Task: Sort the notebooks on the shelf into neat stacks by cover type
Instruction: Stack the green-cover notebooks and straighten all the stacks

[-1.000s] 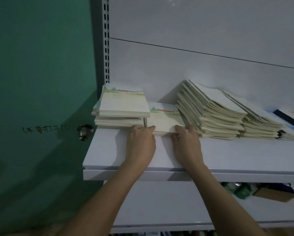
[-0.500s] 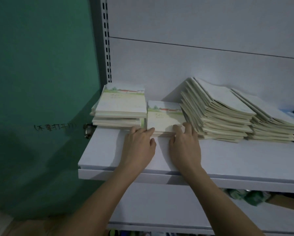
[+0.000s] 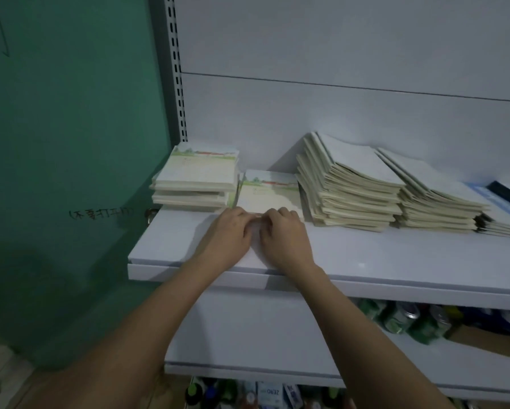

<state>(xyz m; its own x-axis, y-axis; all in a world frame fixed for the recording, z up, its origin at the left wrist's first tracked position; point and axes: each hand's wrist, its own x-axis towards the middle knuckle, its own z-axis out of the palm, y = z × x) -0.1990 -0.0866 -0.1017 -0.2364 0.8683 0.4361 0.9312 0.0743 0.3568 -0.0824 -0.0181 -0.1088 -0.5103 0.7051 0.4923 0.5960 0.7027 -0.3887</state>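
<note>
A low stack of landscape-cover notebooks [image 3: 267, 191] lies on the white shelf [image 3: 365, 261], between a taller stack with the same cover [image 3: 199, 177] on its left and a slumped pile of cream notebooks [image 3: 351, 190] on its right. My left hand [image 3: 227, 231] and my right hand [image 3: 284, 236] sit side by side at the near edge of the low stack. Their fingers are curled over that edge and grip it. The stack's front edge is hidden behind my knuckles.
A second slanted cream pile [image 3: 433, 199] and blue-covered notebooks [image 3: 504, 208] continue to the right. A green door [image 3: 70, 172] with a knob [image 3: 151, 214] borders the shelf's left end. Cans [image 3: 401, 320] and a cardboard box [image 3: 484, 340] fill the shelf below.
Both hands slid from the stack's front corners toward the middle of its near edge, and their fingers curled down. The stacks stayed in place.
</note>
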